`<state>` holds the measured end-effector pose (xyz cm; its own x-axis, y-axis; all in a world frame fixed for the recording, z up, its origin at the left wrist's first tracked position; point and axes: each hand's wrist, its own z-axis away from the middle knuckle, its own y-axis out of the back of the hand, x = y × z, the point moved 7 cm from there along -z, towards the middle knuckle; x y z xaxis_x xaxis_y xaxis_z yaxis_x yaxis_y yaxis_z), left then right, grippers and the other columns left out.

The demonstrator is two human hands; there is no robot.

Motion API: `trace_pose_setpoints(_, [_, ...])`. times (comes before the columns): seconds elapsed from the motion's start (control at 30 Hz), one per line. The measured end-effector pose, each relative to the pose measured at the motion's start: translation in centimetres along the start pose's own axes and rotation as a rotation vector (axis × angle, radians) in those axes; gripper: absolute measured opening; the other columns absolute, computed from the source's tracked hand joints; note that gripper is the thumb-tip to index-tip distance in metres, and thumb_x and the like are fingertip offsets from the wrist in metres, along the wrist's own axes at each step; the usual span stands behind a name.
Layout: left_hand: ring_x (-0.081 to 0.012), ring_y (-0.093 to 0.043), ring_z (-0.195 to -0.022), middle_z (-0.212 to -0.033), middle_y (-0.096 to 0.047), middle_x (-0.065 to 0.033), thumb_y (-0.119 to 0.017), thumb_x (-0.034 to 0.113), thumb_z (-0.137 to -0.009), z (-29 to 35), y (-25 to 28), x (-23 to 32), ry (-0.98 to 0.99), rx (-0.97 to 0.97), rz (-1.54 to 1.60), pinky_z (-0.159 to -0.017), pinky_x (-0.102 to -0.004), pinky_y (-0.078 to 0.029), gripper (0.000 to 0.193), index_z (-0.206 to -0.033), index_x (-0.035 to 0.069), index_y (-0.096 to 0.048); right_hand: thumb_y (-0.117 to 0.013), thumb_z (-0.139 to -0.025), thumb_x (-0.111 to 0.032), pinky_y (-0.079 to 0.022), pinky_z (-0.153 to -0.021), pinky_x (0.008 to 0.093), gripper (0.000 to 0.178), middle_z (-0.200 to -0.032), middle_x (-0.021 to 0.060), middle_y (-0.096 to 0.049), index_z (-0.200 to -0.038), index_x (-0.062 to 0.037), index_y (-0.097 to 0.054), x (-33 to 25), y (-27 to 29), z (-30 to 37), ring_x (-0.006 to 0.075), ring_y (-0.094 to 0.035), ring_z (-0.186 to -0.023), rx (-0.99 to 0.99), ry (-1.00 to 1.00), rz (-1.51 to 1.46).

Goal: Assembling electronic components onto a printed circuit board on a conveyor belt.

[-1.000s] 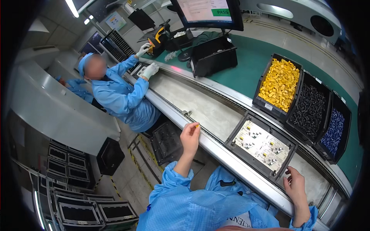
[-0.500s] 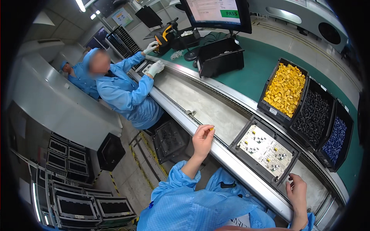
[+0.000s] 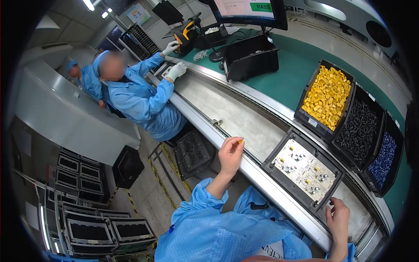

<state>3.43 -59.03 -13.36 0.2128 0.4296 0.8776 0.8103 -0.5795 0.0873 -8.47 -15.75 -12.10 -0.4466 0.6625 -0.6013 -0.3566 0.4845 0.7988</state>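
My left hand [image 3: 231,157] is raised over the conveyor's near rail, thumb and fingertips pinched on a small yellow component [image 3: 240,141]. To its right, a black carrier tray [image 3: 274,169] lies on the conveyor with a pale circuit board [image 3: 301,168] in it. Small yellow, black and round parts stand on the board. My right hand [image 3: 338,219] is at the carrier's near right corner, fingers loosely curled with a gap between thumb and forefinger. Whether its fingertips touch the carrier is hard to tell.
Beyond the conveyor [image 3: 235,120], black bins hold yellow components [image 3: 327,97], black parts [image 3: 357,131] and blue parts [image 3: 383,158]. A black box [image 3: 251,65] sits below a monitor [image 3: 248,13]. A gloved co-worker [image 3: 139,98] works at the line's far left.
The view has shifted slightly. My left hand keeps its pinch on the yellow component, and my right hand stays by the carrier's corner. The co-worker's head has turned a little.
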Motion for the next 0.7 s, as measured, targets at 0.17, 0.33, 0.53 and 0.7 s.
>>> trace_pose_setpoints(0.17, [-0.007,-0.056,-0.087,-0.105,-0.058,-0.0034,-0.064,-0.004,-0.092,0.01,0.05,-0.09,0.035,-0.033,-0.022,-0.077,-0.0204,-0.047,0.015,-0.107,-0.004,-0.067,-0.068,-0.077,0.001,-0.051,-0.06,0.0358,0.027,-0.089,0.0176,-0.068,-0.104,0.0032,-0.065,0.24,-0.2,-0.31,0.026,-0.064,-0.062,-0.016,-0.021,0.01])
trace_pose_setpoints(0.33, [-0.0067,-0.056,-0.086,-0.104,-0.058,-0.0031,-0.064,-0.004,-0.092,0.11,0.05,-0.02,0.031,-0.03,-0.005,-0.077,-0.0202,-0.046,0.015,-0.107,-0.004,-0.067,-0.069,-0.079,-0.002,-0.052,-0.064,0.039,0.026,-0.089,0.0183,-0.067,-0.104,0.0033,-0.064,0.21,-0.25,-0.21,0.0281,-0.065,-0.062,-0.033,-0.015,0.04])
trace_pose_setpoints(0.53, [-0.0067,-0.056,-0.086,-0.103,-0.058,-0.0029,-0.065,-0.003,-0.092,0.26,0.18,0.0,0.022,-0.032,-0.028,-0.076,-0.0202,-0.046,0.015,-0.107,-0.004,-0.066,-0.068,-0.079,-0.002,-0.052,-0.064,0.0401,0.025,-0.089,0.0181,-0.067,-0.102,0.0033,-0.064,0.39,-0.17,-0.15,0.0291,-0.065,-0.064,-0.035,-0.03,0.046])
trace_pose_setpoints(0.7, [-0.0068,-0.056,-0.085,-0.103,-0.058,-0.0025,-0.065,-0.003,-0.093,0.21,0.01,-0.23,0.037,-0.042,-0.033,-0.076,-0.0205,-0.046,0.014,-0.107,-0.004,-0.067,-0.068,-0.079,-0.002,-0.052,-0.065,0.0403,0.024,-0.089,0.0184,-0.066,-0.102,0.0032,-0.063,0.57,0.02,-0.26,0.0305,-0.065,-0.065,-0.018,-0.024,0.044])
